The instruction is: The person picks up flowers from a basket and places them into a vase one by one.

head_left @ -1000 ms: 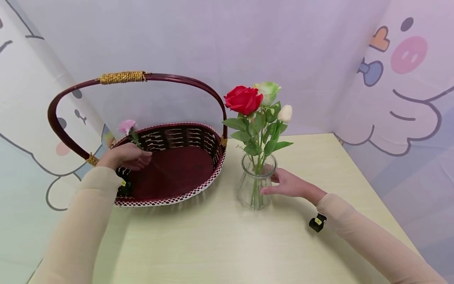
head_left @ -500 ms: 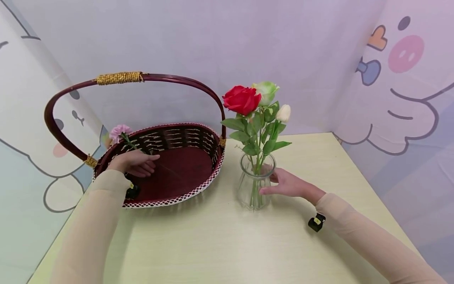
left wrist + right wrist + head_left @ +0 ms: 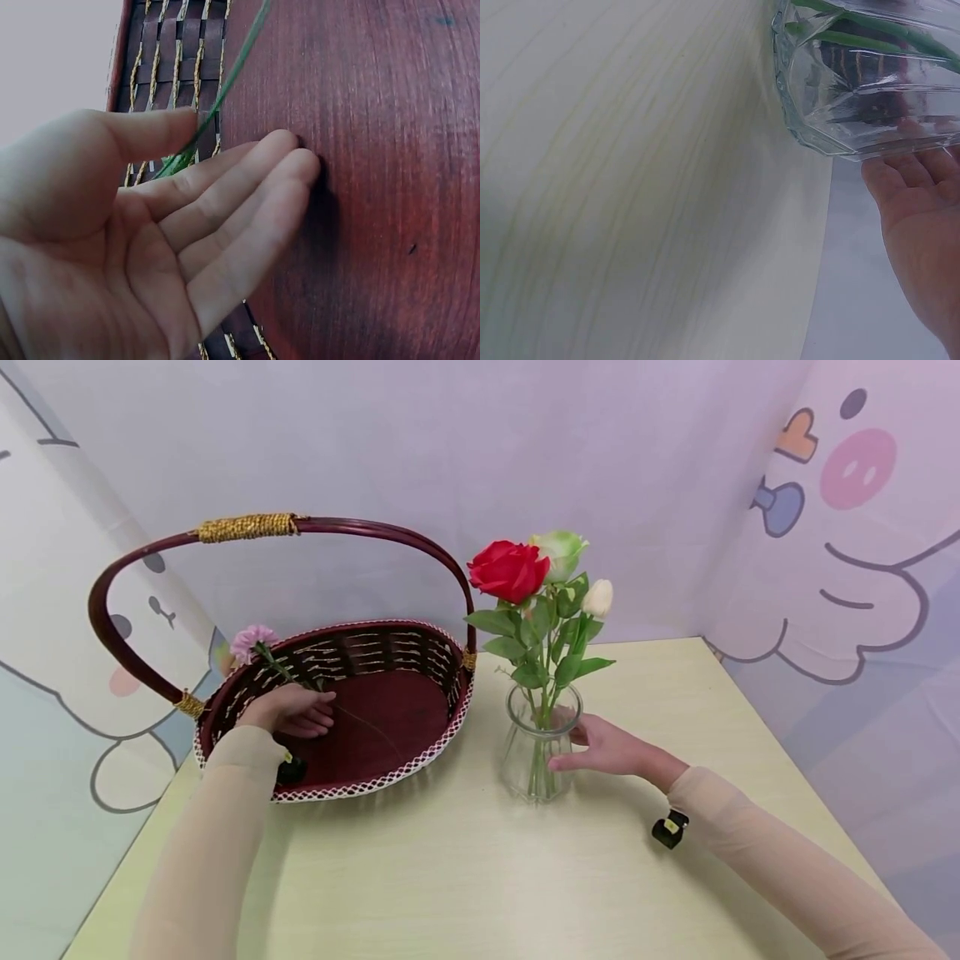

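A pink carnation [image 3: 253,642] leans over the left rim of the dark red wicker basket [image 3: 397,714], its thin green stem [image 3: 241,60] slanting down inside. My left hand [image 3: 294,710] is in the basket beside that stem, fingers loosely extended. In the left wrist view the thumb tip lies close to the stem, apart from the other fingers. My right hand [image 3: 611,748] holds the clear glass vase [image 3: 522,768] from the right, thumb in front and fingers behind. A red rose [image 3: 508,571], a pale green rose [image 3: 562,553] and a white tulip [image 3: 597,599] stand in it.
The basket's tall arched handle [image 3: 375,528], wrapped in gold cord at the top, rises over its opening. Basket and vase stand on a pale wooden table [image 3: 465,877]. Behind them hangs a curtain [image 3: 637,485] with cartoon prints.
My left hand has let go of the carnation and shifted slightly right and down; the flower has come to lean on the basket's rim. My right hand stays on the vase.
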`<state>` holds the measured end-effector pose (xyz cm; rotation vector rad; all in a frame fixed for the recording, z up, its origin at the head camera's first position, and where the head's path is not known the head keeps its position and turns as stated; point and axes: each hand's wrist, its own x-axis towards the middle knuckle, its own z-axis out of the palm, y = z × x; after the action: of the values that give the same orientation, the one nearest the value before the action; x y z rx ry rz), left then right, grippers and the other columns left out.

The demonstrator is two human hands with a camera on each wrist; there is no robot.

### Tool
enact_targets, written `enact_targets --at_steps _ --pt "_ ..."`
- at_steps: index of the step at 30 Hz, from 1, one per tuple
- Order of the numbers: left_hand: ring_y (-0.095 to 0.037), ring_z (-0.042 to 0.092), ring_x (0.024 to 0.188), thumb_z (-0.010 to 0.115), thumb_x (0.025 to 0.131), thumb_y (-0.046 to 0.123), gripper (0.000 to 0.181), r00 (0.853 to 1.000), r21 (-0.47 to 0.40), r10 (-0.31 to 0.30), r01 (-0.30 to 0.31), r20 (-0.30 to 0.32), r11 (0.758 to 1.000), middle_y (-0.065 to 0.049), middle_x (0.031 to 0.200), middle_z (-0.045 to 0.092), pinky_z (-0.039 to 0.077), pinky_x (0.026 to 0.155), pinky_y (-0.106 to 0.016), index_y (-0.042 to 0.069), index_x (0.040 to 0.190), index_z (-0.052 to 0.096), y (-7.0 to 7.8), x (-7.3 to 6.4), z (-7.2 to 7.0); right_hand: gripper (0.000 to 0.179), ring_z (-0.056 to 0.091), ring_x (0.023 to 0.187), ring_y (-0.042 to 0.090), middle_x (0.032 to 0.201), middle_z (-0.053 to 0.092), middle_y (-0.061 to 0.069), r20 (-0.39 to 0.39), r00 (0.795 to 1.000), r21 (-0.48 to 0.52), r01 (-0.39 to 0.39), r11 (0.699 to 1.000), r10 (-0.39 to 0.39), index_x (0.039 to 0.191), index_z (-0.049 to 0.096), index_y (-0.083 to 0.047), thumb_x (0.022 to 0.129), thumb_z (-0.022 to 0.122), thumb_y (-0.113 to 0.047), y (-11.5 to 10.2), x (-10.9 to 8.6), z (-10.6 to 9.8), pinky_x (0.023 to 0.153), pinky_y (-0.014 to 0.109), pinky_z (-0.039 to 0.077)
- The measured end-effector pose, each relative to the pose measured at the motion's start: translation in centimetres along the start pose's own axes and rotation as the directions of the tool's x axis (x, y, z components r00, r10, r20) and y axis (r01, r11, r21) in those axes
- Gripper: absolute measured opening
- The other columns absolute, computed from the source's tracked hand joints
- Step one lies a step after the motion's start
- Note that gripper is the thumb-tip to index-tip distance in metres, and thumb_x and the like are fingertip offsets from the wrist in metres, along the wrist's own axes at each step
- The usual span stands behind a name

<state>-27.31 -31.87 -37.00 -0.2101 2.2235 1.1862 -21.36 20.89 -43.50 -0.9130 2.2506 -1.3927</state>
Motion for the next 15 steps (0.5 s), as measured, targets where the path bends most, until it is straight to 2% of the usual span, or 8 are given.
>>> enact_targets --at_steps 3,6,11,15 --pt "-0.019 0.073 0.087 0.047 0.110 0.026 0.051 1.000 -0.058 -0.003 0.002 -0.016 0.998 -0.014 0.103 0.073 0.061 0.087 -0.037 -0.018 0.136 0.049 0.4 -0.2 -0.2 0.073 0.044 0.141 0.024 0.156 0.044 0.003 0.001 1.000 0.002 0.000 1.000 0.000 0.153 0.043 -0.011 0.091 0.079 -0.026 -0.2 0.1 0.0 0.118 0.049 0.034" --pt "-0.017 0.073 0.084 0.050 0.109 0.028 0.053 0.999 -0.092 -0.015 0.013 -0.030 0.996 -0.013 0.100 0.073 0.062 0.084 -0.035 -0.017 0.137 0.048 0.7 -0.2 -0.2 0.073 0.044 0.141 0.024 0.156 0.044 0.003 -0.001 1.000 0.003 0.001 1.000 -0.001 0.153 0.043 -0.011 0.091 0.080 -0.027 -0.3 0.1 -0.1 0.118 0.049 0.034" --pt "-0.016 0.073 0.080 0.050 0.107 0.040 0.066 0.998 -0.085 -0.035 0.030 -0.055 0.996 -0.013 0.098 0.073 0.063 0.081 -0.034 -0.018 0.137 0.048 0.5 0.5 0.1 0.074 0.045 0.141 0.026 0.155 0.044 0.005 -0.015 1.000 0.006 0.006 1.000 -0.006 0.152 0.043 -0.009 0.091 0.080 -0.027 -0.4 0.0 0.1 0.118 0.049 0.035" --pt "-0.016 0.073 0.079 0.050 0.108 0.038 0.061 0.998 -0.098 -0.043 0.037 -0.052 0.995 -0.014 0.096 0.073 0.063 0.079 -0.033 -0.017 0.134 0.052 0.3 1.0 0.5 0.074 0.047 0.139 0.026 0.153 0.047 0.006 -0.021 1.000 0.000 -0.002 1.000 0.002 0.152 0.043 -0.008 0.090 0.080 -0.027 -0.2 -0.2 0.3 0.117 0.048 0.037"
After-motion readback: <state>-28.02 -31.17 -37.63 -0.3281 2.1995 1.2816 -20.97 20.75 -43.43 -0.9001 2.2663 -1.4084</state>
